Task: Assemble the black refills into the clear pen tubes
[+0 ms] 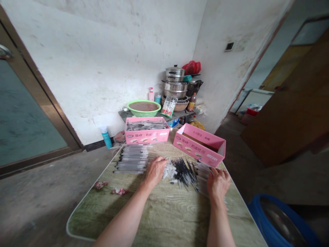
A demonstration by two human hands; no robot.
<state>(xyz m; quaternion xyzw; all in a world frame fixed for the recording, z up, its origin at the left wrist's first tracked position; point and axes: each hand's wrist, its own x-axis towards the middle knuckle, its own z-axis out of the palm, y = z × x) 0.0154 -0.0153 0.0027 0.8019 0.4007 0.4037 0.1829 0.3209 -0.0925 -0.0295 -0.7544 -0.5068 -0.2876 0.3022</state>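
My left hand (pixel 155 170) is closed, its fingertips together at the left edge of a heap of small white pen caps (pixel 169 169). Whatever it pinches is too small to make out. On the right, my right hand (pixel 219 182) curls its fingers over a stack of clear pen barrels (pixel 203 176); its grip is partly hidden. Between the hands lies a loose pile of black-tipped pen refills (pixel 185 173). To the left, assembled-looking pens (pixel 132 159) lie side by side in a row. Behind them, a pink box (pixel 147 136) is filled with similar pens.
A second pink box (pixel 199 145) stands tilted at the table's back right. Behind the table (pixel 169 216), a low stand holds a green basin (pixel 143 109), stacked steamer pots (pixel 176 82) and bottles. A blue tub (pixel 257 212) is on the floor at right, a spray can (pixel 106 138) at left.
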